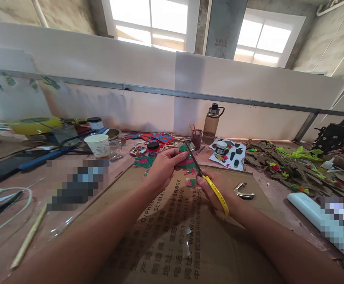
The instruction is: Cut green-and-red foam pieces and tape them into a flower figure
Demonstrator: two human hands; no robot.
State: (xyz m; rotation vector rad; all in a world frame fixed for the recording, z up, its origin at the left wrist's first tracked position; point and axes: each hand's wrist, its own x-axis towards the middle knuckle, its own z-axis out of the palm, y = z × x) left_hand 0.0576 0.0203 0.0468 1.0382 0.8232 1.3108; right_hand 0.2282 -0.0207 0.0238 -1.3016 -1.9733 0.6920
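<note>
In my left hand (163, 167), pinched between thumb and fingers, is a small green and pink painted piece (183, 149); its material is hard to tell. My right hand (231, 199) is closed on scissors (216, 192) with yellow handles, and their dark blades lie against the piece's right side. Below the hands is a printed cardboard sheet (172, 244). Beside my left hand lies another green and pink painted piece (142, 161). A painted scrap (191, 182) rests on the cardboard between my hands. Nail clippers (244, 192) lie right of my right hand.
A paper cup (97, 146), a red-labelled paint jar (153, 149) and a water bottle (211, 125) stand toward the back. A paint-smeared sheet (234, 156) bears a white jar (220, 148). Brown branch-like decorations (281, 165) crowd the right, near a white case (305, 211).
</note>
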